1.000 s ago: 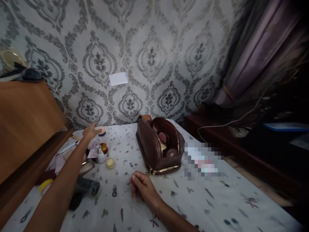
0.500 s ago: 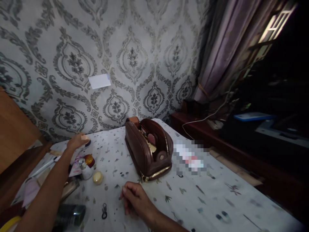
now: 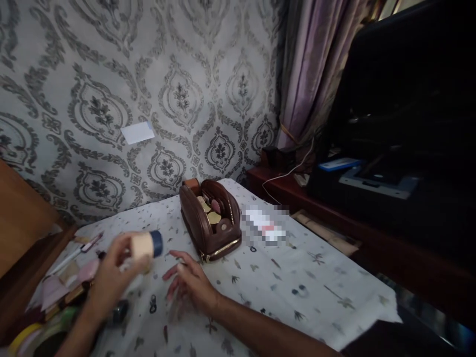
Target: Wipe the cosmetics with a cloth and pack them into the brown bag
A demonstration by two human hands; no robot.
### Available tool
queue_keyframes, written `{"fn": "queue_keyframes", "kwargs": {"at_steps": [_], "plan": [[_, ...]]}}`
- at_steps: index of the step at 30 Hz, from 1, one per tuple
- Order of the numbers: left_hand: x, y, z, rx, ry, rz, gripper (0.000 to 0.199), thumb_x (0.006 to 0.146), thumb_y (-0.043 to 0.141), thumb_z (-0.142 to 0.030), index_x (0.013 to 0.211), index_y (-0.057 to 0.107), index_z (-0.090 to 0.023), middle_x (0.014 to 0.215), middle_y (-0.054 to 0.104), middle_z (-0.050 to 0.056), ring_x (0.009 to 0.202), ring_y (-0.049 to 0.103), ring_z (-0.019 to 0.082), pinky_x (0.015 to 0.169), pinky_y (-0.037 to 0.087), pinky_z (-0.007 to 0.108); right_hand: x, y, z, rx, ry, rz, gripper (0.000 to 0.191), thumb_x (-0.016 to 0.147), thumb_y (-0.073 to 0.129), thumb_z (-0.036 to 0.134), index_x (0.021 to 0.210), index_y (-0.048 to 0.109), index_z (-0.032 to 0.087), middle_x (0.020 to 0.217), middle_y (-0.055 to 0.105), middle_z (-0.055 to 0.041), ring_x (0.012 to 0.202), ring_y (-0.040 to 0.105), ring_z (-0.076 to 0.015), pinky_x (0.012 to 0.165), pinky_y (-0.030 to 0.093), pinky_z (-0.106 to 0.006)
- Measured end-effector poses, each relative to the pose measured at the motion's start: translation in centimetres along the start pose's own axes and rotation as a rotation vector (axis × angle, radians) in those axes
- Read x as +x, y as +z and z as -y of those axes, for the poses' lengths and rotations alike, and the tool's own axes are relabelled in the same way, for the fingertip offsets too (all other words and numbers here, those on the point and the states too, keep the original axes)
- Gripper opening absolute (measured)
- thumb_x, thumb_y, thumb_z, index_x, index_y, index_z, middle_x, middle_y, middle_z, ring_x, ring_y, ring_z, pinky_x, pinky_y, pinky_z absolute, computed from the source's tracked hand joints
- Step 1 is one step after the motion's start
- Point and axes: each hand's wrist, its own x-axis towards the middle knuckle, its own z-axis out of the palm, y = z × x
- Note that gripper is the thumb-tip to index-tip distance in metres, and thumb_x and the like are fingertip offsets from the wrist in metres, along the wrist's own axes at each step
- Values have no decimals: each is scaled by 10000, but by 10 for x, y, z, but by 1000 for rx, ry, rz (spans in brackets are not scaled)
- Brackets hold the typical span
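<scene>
My left hand is closed around a cream-coloured jar with a dark blue lid, held above the bed-like surface and turned on its side. Close by, my right hand has its fingers spread, somewhat smeared by motion, and holds nothing. Beyond both hands stands an unzipped brown leather toiletry bag. Round yellowish items and a pink one show inside it. My left hand and the jar hide part of the cosmetics behind them.
Cosmetics lie in a cluster at the left, among them a pink item and a dark bottle. A blurred-out white packet rests right of the bag. Patterned cloth covers the surface; a dark red ledge runs along the right.
My left hand has lifted the jar from the far left and brought it nearer and to the right. My right hand has opened its fingers. The view has shifted right.
</scene>
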Motion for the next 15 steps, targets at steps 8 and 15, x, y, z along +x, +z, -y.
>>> {"fn": "queue_keyframes", "kwargs": {"at_steps": [8, 15], "plan": [[-61, 29, -16, 139, 12, 250, 495, 765, 636, -494, 1223, 574, -316, 1029, 709, 34, 817, 694, 263, 674, 539, 350, 1, -1, -6, 168, 64, -118, 624, 638, 770, 565, 1108, 533, 230, 859, 621, 10, 598, 574, -105, 405, 381, -177], [-53, 25, -16, -80, -14, -194, 326, 930, 417, -406, 1117, 616, -228, 1114, 676, 60, 1058, 619, 241, 938, 483, 368, 6, -8, -12, -266, -80, -212, 603, 618, 784, 450, 1115, 531, 219, 992, 631, -36, 765, 616, -168, 532, 486, -241]]}}
